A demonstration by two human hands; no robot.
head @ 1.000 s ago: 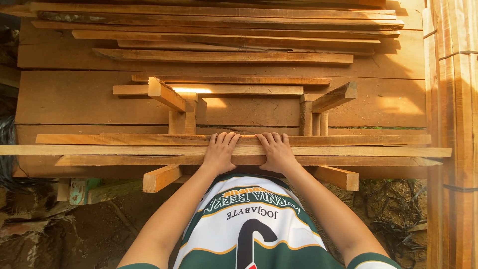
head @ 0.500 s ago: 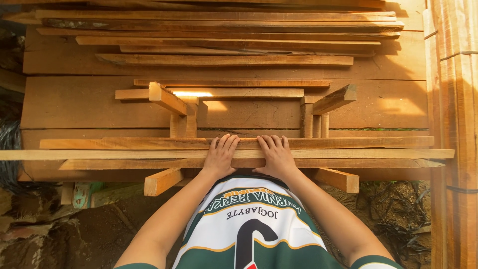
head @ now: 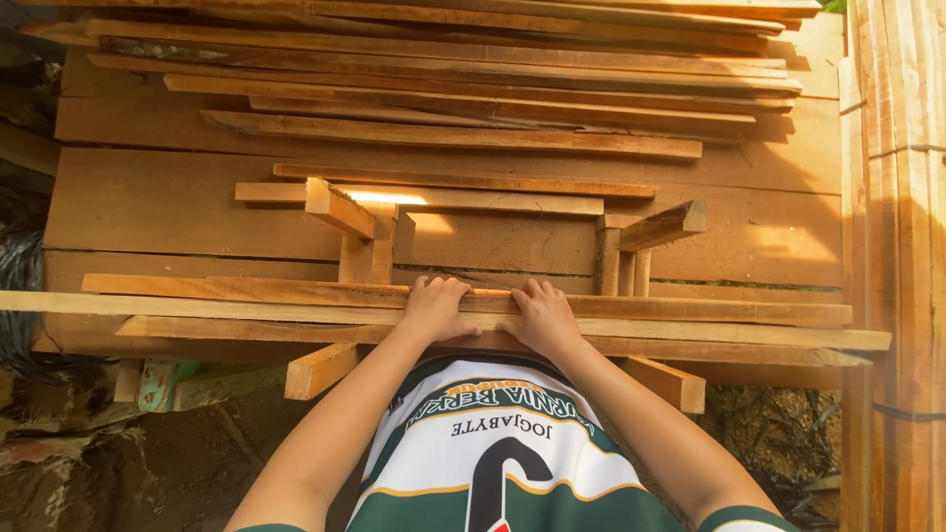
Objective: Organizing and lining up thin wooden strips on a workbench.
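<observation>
Left hand [head: 435, 307] and right hand [head: 541, 315] grip stacked wooden slats [head: 246, 307] across a wooden frame [head: 340, 209].

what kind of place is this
Most likely an outdoor timber yard or woodworking site: long sawn slats stacked on broad planks, more lumber upright at the right, and bare dirt underfoot.
</observation>
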